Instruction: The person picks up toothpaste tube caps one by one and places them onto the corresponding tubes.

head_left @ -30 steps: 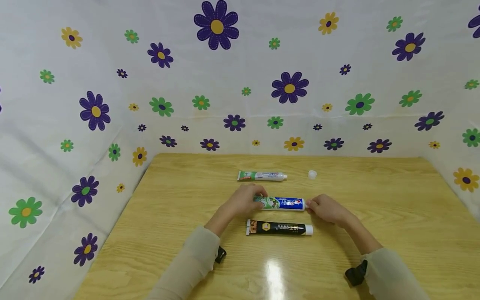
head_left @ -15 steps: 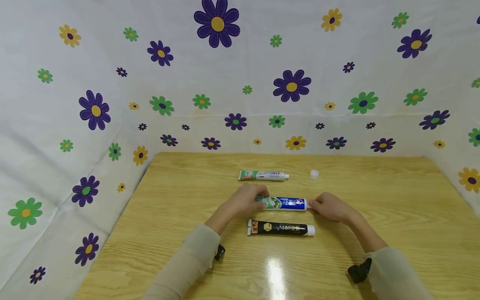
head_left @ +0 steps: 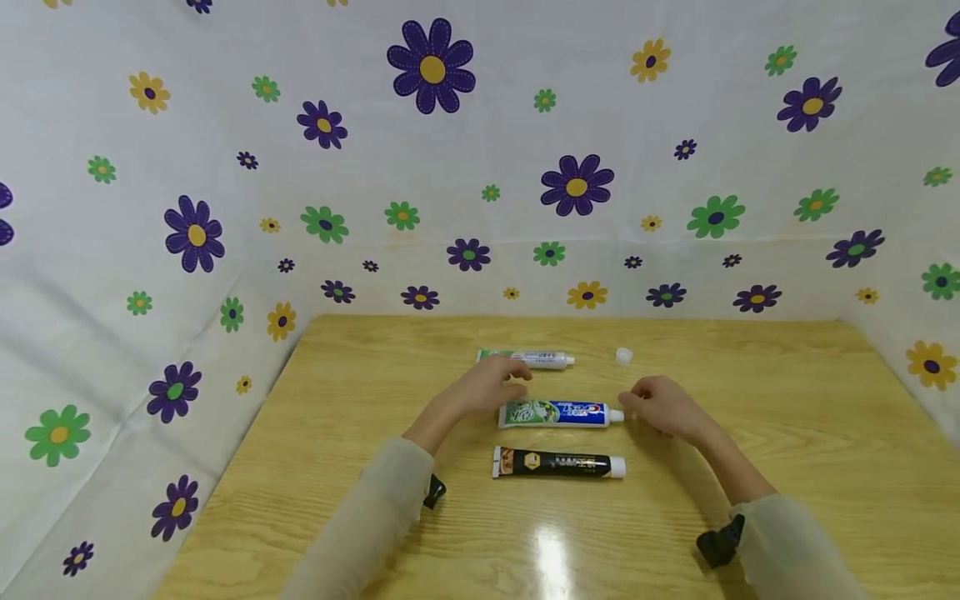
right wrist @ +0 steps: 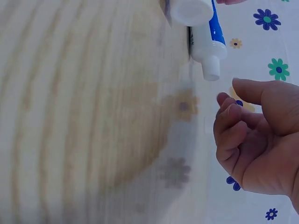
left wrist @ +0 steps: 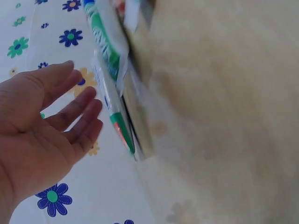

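A blue, green and white toothpaste tube [head_left: 558, 413] lies crosswise on the table, its white cap [right wrist: 211, 67] pointing right. Just above its crimped end hovers my left hand [head_left: 483, 387], fingers spread and loosely bent around nothing. My right hand [head_left: 663, 404] is beside the cap; in the right wrist view its fingers curl loosely, apart from the cap. Behind lies a white and green toothpaste tube [head_left: 546, 360] with a narrow white tip, partly covered by my left hand. A black toothpaste tube [head_left: 551, 462] with a white cap lies nearest me.
A small translucent white cap [head_left: 623, 357] sits right of the far tube. The wood-grain table [head_left: 360, 383] ends at a white cloth [head_left: 480, 167] with printed flowers, which stands behind and along both sides.
My left hand has let go of the blue and green tube and lifted up and away from it. My right fingers have come off its cap. The head view has tilted slightly.
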A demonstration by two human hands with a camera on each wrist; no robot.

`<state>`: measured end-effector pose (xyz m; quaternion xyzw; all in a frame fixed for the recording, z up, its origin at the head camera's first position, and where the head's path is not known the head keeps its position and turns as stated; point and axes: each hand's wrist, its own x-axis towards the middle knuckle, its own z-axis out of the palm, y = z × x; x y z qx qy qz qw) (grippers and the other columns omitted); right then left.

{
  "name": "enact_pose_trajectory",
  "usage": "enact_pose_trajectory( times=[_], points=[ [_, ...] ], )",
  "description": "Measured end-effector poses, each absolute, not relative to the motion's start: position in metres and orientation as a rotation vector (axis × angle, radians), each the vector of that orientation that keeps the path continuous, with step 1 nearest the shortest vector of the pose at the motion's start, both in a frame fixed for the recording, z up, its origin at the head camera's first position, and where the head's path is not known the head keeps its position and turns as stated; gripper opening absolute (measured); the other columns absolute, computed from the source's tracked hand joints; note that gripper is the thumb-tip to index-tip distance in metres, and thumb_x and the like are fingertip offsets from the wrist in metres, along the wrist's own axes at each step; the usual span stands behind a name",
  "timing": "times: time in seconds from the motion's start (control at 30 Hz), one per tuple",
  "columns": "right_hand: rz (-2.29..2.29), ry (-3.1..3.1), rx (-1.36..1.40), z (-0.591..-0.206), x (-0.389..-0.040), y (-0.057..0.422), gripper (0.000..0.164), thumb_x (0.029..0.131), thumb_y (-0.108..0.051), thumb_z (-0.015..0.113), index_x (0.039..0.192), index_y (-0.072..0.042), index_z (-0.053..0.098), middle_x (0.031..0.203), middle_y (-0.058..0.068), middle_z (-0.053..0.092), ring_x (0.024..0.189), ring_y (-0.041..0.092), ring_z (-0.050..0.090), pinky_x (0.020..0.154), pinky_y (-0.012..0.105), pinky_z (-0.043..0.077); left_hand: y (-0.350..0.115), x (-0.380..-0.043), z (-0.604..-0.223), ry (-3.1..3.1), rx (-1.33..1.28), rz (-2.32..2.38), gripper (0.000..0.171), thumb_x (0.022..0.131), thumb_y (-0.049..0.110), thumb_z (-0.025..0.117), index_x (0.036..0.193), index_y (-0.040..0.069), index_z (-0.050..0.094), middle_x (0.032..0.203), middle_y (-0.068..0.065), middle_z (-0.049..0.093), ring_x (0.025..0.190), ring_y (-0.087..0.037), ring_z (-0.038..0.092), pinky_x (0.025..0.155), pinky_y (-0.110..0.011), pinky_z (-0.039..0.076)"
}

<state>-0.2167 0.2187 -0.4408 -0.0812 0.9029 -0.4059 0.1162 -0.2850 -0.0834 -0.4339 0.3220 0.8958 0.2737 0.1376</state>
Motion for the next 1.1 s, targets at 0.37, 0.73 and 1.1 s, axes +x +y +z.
enact_pose_trajectory(
  times=[0.37, 0.73, 1.1],
  points=[
    [-1.22, 2.905, -0.162, -0.44, -0.242, 0.227, 0.018, 0.094, -0.007, 0.06, 0.103, 0.009, 0.061, 0.082, 0.015, 0.063, 0.064, 0.017, 0.053, 0.056, 0.03, 0.045, -0.072, -0.338, -0.428, 2.672, 0.916, 0.751, 0.025, 0.098, 0.007, 0.062, 0.122, 0.0, 0.065, 0.12, -0.016, 0.063, 0.114, -0.03, 0.056, 0.099, -0.041, 0.046],
    [-1.185, 2.954, -0.089, -0.443, -0.255, 0.227, 0.022, 0.097, -0.009, 0.056, 0.111, 0.008, 0.059, 0.087, 0.016, 0.06, 0.07, 0.022, 0.052, 0.06, 0.032, 0.042, -0.063, -0.358, -0.441, 2.569, 0.922, 0.655, 0.035, 0.101, 0.019, 0.06, 0.134, 0.009, 0.06, 0.129, -0.013, 0.062, 0.121, -0.028, 0.056, 0.105, -0.042, 0.043],
    [-1.194, 2.932, -0.068, -0.451, -0.266, 0.228, 0.033, 0.097, -0.009, 0.057, 0.126, 0.007, 0.053, 0.109, 0.027, 0.058, 0.085, 0.032, 0.056, 0.07, 0.039, 0.048, -0.056, -0.354, -0.44, 2.512, 0.975, 0.477, 0.048, 0.101, 0.013, 0.058, 0.147, 0.023, 0.049, 0.139, -0.012, 0.053, 0.128, -0.028, 0.051, 0.108, -0.042, 0.04]
  ],
)
